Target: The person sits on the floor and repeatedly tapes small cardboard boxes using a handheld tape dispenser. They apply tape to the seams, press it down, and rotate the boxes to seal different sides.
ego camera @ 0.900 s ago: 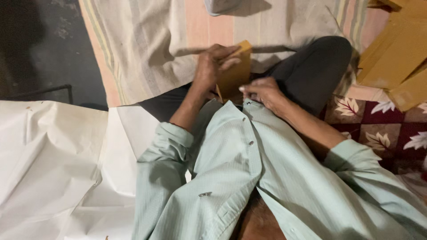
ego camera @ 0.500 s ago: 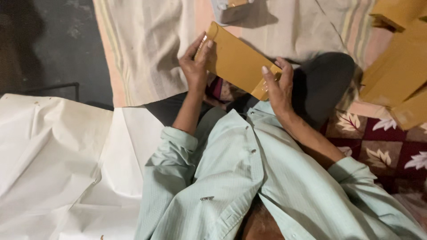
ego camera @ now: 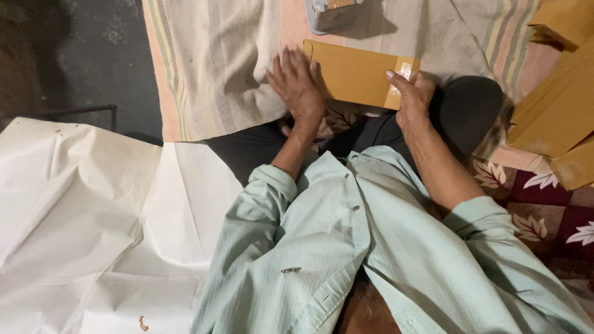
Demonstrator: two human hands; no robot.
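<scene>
Brown paper, in the form of a flat envelope, is laid on the striped cloth just in front of the person's knees and is pressed there from both ends, apparently so that it stays flat. The left hand is spread fully open, palm down over the envelope's left end, gripping nothing. The right hand is curled loosely at the taped right end, one finger resting on the flap, seemingly to press it shut; a grey device sits just beyond the envelope, stacked envelopes to its right.

Matt brown paper envelope (glossy taped flap) on woven cloth
</scene>
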